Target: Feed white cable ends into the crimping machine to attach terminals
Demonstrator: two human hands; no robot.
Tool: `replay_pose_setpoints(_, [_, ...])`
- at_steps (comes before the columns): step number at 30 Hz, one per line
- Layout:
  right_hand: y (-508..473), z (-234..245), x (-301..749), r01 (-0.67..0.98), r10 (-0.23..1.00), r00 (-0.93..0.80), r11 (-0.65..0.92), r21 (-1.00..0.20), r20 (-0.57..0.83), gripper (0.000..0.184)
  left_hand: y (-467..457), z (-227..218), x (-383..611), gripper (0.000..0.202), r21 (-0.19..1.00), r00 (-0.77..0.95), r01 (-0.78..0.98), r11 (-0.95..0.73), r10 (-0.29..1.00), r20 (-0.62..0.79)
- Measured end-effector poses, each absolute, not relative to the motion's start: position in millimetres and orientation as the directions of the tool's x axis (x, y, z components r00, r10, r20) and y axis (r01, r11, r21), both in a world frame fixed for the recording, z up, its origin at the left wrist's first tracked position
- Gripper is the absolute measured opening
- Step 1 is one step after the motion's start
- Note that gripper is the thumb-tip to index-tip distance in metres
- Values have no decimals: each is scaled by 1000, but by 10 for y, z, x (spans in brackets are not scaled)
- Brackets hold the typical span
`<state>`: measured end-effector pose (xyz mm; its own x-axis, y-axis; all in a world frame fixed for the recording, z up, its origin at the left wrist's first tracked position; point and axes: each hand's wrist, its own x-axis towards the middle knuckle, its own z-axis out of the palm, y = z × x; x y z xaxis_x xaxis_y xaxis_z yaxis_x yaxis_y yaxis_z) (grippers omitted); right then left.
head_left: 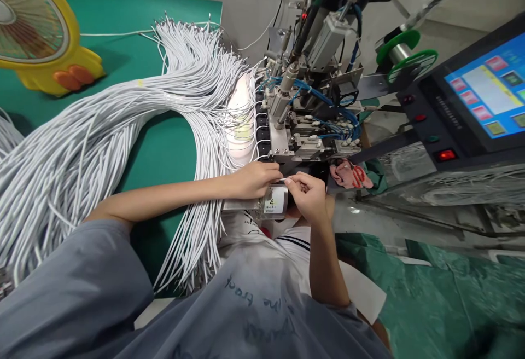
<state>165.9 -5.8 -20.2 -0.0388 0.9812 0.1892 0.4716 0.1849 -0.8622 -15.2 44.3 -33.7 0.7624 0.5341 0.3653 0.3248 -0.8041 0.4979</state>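
Observation:
My left hand [259, 179] lies at the front edge of the machine, its fingers closed on a short stretch of white cable [281, 180]. From the other side my right hand [307, 194] pinches the same cable between thumb and forefinger; the very tip is too small to make out. Just below both hands is a clear cover with a white warning label [275, 202]. Right above them stands the machine [283, 123], with metal cylinders, blue air tubes and a row of black blocks. Several white cables run to those blocks.
A large bundle of white cables [123, 102] spreads over the green tabletop [172, 140]. A yellow fan [74, 47] stands at far left. To the right are a touch-screen panel [488, 91], a green wire spool [406, 52] and a pink cloth [348, 174].

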Motion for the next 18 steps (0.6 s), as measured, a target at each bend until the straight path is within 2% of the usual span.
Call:
replay_pose_setpoints(3, [-40,-241,1642,392,980,-32,194,-899,197,22,426,-331,-126,25,601,724,251,-759,559,403])
replay_pose_setpoints(6, [-79,-336,1517,316,963,114,197,-928,243,23,399,-293,-96,22,701,660,223,-677,634,402])
replay_pose_setpoints(8, [-117,-381,1430,312,938,210,205,-928,277,23,390,-275,-93,23,713,648,235,-660,654,391])
replay_pose_setpoints(11, [-145,-381,1389,476,896,236,231,-848,376,22,404,-291,-116,27,590,706,322,-740,603,372])
replay_pose_setpoints(14, [-112,-340,1461,653,914,106,233,-721,391,25,432,-356,-150,23,328,786,434,-839,531,317])
replay_pose_setpoints(16, [-68,-329,1523,664,947,31,220,-715,321,29,443,-395,-162,21,217,809,462,-860,509,294])
replay_pose_setpoints(18, [-33,-345,1555,586,966,5,206,-784,257,29,443,-406,-160,21,237,799,465,-853,520,302])
